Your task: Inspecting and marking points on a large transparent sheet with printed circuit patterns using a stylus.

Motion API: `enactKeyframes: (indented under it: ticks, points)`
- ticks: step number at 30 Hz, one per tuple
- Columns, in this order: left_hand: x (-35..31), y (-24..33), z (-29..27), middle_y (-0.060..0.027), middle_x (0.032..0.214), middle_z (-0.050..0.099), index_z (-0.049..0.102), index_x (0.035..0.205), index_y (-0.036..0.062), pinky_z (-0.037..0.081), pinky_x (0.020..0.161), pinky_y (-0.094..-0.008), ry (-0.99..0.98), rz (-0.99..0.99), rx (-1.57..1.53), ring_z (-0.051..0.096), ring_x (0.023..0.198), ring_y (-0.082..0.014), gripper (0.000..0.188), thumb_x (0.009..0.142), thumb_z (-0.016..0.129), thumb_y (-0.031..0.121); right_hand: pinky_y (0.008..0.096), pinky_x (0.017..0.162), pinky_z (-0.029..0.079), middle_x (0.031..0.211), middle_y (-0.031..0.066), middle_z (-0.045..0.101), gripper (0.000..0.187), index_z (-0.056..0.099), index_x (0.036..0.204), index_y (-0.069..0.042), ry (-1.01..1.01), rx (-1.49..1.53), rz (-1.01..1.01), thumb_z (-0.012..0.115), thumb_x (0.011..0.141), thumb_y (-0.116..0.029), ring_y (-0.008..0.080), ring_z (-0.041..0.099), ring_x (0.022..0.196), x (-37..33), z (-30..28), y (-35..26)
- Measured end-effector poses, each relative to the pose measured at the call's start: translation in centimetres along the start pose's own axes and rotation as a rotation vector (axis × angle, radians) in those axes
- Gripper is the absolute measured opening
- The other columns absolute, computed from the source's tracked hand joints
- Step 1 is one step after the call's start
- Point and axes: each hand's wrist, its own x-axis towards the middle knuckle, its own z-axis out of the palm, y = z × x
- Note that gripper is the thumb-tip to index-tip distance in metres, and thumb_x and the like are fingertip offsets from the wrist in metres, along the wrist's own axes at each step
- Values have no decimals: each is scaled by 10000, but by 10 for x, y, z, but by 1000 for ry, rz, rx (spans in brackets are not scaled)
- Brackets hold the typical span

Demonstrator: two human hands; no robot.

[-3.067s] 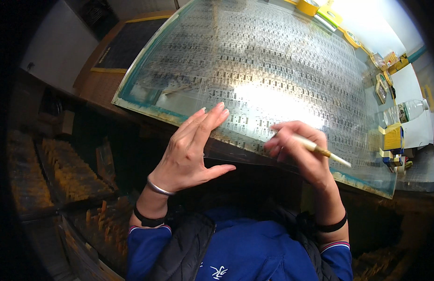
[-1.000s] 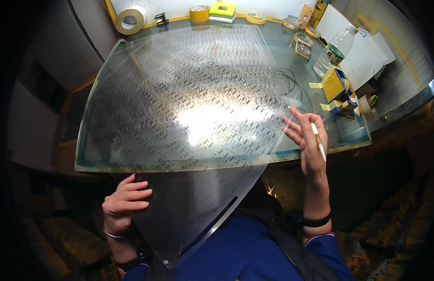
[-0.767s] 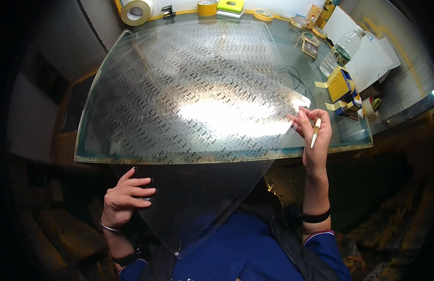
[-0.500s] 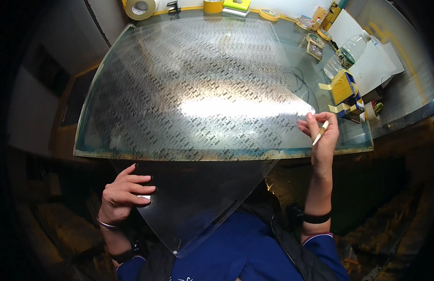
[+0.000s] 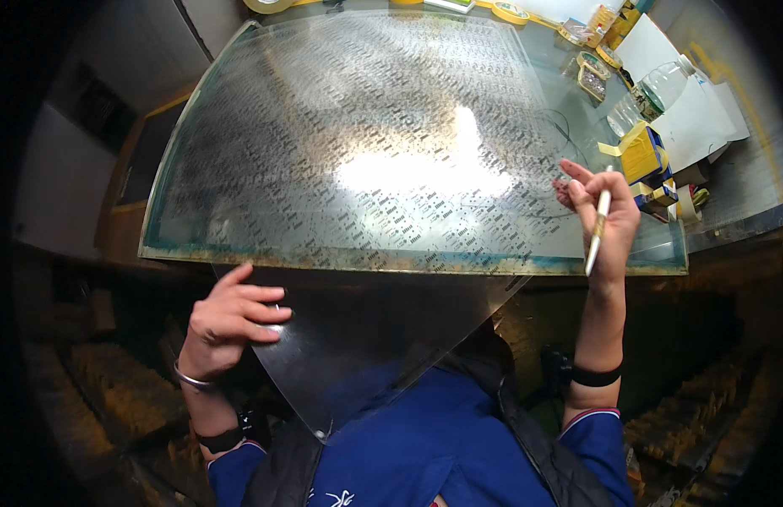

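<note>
Nearest to me, my left hand (image 5: 231, 325) lies on the left edge of the clear plastic sheet (image 5: 366, 346), where it hangs off the table toward my chest. The fingers (image 5: 261, 311) are curled loosely and spread a little, resting on top of the film; I cannot tell whether my thumb grips it from below. The sheet runs up from my lap over the near rim of the glass table (image 5: 197, 245) and covers most of the printed, patterned top. Farther out, my right hand (image 5: 603, 220) is raised at the sheet's right edge, fingers closed around a thin white pen-like tool (image 5: 598, 221) pointing down. Just beyond it stand a yellow box (image 5: 641, 154) and a clear plastic bottle (image 5: 649, 95), with rolls of tape (image 5: 511, 11) at the far edge.
</note>
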Motion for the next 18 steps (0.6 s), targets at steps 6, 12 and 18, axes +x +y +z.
enactKeyframes:
  ticks: [6,12,18]
  points:
    - [-6,-32,-30,-124,1150,644,669,1019,-10,428,997,-340,889,-168,304,590,1101,-203,235,882,499,-97,337,795,567,1191,283,554,164,422,843,-31,244,50,-92,550,876,67,259,639,956,-28,12,5]
    - [11,6,14,-159,1207,604,588,1187,-15,432,994,-376,494,-130,296,572,1125,-241,335,854,621,11,288,741,576,1195,304,537,156,458,848,3,53,43,70,595,847,76,244,667,898,-58,26,-1]
    - [37,3,39,-152,1294,550,597,1187,22,302,1082,-475,155,-7,460,466,1264,-314,500,735,748,176,256,710,567,1170,307,557,149,481,850,13,-16,-36,143,615,837,76,189,680,811,-73,32,-10]
